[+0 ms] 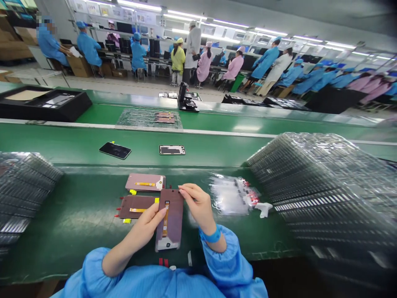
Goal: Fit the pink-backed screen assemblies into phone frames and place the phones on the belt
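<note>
A phone screen panel (174,215), brown-backed with an orange flex cable, is held upright over the table by my left hand (149,218). Its fingers grip the left edge, the thumb lying over the back near the cable. My right hand (197,203) pinches at the panel's top right corner; whether a bit of film is between the fingertips I cannot make out. Behind and left of them lie a second brown panel (133,203) with red and yellow tabs and a pinkish stack of panels (144,182).
Clear plastic films (231,196) with red tabs lie to the right, beside a white piece (263,210). Tall stacks of clear trays stand at right (325,186) and left (25,190). Beyond, a black phone (115,150) and a phone frame (172,150) rest on the green belt (217,151).
</note>
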A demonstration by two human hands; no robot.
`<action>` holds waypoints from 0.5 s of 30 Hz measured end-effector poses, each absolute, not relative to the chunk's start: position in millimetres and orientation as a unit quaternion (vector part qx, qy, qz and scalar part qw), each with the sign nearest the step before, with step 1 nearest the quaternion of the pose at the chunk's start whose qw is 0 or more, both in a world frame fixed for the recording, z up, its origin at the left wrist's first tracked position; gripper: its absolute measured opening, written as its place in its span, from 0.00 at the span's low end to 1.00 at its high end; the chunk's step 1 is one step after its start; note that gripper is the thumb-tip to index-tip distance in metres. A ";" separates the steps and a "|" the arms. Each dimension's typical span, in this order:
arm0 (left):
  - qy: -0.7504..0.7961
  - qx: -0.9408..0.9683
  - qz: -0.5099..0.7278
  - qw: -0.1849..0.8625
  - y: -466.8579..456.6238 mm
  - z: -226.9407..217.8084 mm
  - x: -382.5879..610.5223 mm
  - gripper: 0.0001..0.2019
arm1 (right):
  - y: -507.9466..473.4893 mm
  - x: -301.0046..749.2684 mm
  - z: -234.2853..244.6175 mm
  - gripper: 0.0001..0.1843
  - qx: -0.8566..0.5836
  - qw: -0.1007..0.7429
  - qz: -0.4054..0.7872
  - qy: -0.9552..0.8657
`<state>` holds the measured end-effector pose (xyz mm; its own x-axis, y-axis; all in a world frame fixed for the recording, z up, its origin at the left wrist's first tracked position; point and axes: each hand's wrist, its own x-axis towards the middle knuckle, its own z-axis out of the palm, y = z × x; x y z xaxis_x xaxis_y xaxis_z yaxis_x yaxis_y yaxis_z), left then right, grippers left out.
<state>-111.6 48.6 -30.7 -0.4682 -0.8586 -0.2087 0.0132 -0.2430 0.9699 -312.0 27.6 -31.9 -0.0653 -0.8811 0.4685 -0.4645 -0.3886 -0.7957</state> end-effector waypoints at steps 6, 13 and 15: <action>-0.559 0.474 -0.589 0.340 38.4 -45.1 -115.3 0.23 | 46.1 -286.2 -29.7 0.11 -0.757 -0.098 -0.500 0.410; -0.610 0.421 -0.620 0.257 38.1 -29.9 -114.4 0.20 | 45.2 -291.6 -16.0 0.04 -0.677 0.204 -0.540 0.457; -0.617 0.406 -0.634 0.228 42.9 -24.0 -115.1 0.20 | 33.9 -300.4 -18.9 0.07 -0.669 0.238 -0.518 0.477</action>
<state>-115.1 42.9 -24.0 -0.5658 -0.7908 -0.2334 -0.2124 -0.1338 0.9680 -300.4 33.9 -18.9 0.0089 -0.8851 0.4654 -0.3914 -0.4314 -0.8129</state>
